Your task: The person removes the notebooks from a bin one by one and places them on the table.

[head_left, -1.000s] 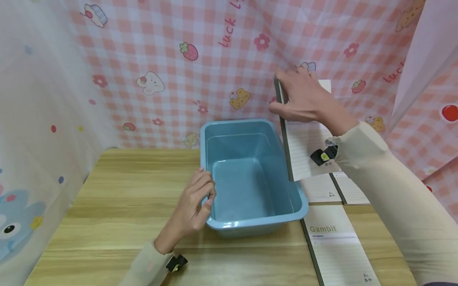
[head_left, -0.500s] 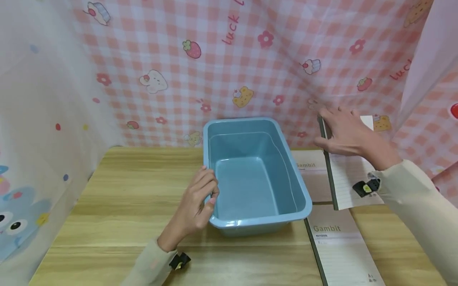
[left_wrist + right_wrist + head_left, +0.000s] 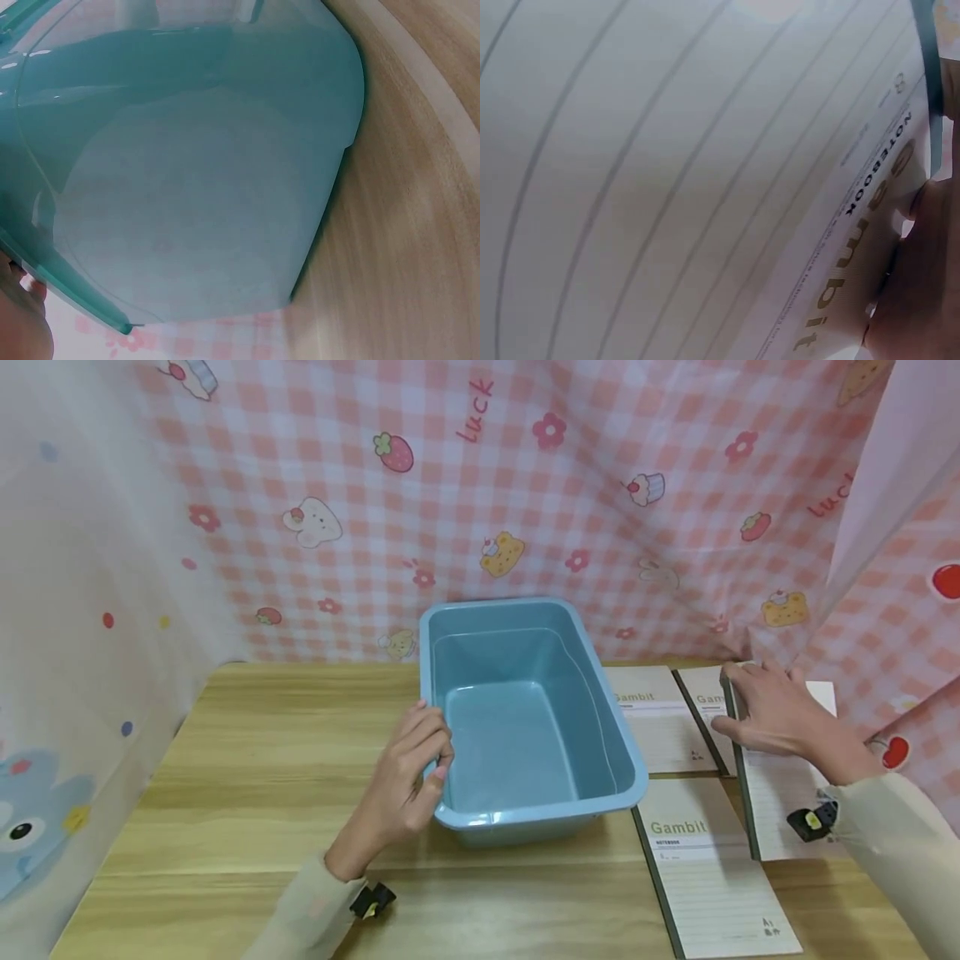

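A blue plastic basin (image 3: pixel 510 743) stands on the wooden table, with nothing inside it. My left hand (image 3: pixel 405 777) grips its left rim, fingers curled over the edge; the left wrist view shows the basin's outer wall (image 3: pixel 187 202) close up. At the right, my right hand (image 3: pixel 776 718) holds a lined notebook (image 3: pixel 787 806) by its upper end, thumb on the dark spine side. In the right wrist view the same notebook's cover (image 3: pixel 667 165) fills most of the picture, "Gambit" printed near the fingers. It overlaps a notebook lying behind it in the head view.
Several similar notebooks lie on the table (image 3: pixel 262 793) right of the basin: one in front (image 3: pixel 708 860), one at the back (image 3: pixel 660 727), and another (image 3: pixel 708 685) partly hidden by the held one. A pink checked curtain (image 3: pixel 450 485) hangs behind the table.
My right hand has carried the notebook from above the basin's right rim, rightward and down toward the right part of the table. My left hand stays on the basin's rim.
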`<state>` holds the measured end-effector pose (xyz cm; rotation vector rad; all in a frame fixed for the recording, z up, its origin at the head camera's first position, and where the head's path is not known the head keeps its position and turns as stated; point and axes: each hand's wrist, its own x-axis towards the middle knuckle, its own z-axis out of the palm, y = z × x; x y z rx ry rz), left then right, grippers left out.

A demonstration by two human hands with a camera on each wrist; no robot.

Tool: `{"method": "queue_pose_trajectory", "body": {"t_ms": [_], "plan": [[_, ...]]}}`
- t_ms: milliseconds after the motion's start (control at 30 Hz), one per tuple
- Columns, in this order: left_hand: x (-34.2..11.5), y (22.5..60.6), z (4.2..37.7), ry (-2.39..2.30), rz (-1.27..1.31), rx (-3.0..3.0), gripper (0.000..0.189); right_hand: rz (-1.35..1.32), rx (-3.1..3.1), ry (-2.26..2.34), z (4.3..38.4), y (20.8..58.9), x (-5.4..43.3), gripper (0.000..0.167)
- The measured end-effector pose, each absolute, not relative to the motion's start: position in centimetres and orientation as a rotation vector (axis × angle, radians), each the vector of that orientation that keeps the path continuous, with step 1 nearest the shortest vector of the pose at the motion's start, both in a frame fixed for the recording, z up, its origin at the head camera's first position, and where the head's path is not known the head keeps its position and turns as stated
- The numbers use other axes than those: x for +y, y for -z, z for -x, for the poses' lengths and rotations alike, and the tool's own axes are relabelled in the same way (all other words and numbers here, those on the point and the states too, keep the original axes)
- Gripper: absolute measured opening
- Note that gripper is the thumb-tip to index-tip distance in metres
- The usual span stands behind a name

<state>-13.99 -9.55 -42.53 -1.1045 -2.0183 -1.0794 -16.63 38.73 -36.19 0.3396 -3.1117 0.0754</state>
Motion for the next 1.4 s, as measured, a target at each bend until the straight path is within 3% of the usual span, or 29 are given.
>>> {"method": "queue_pose_trajectory", "body": {"t_ms": [133,500,1000,1400], "plan": [[-9.6,42.5,14.0,1.089,1.101,-2.003,0.017,-0.331,-3.089,-0.058,15.7,38.4,40.4,0.052],[-10.1,42.1,14.1,1.083,1.100,-1.988,0.019,-0.402,-3.128,-0.064,13.7,43.2,43.3,0.045],[-9.9,41.7,15.1,1.080,1.178,-1.934,0.024,-0.459,-3.057,-0.143,10.2,46.5,43.8,0.066],[-10.7,41.7,14.9,1.090,1.174,-1.958,0.019,-0.635,-2.890,-0.168,10.5,47.0,44.1,0.066]]}}
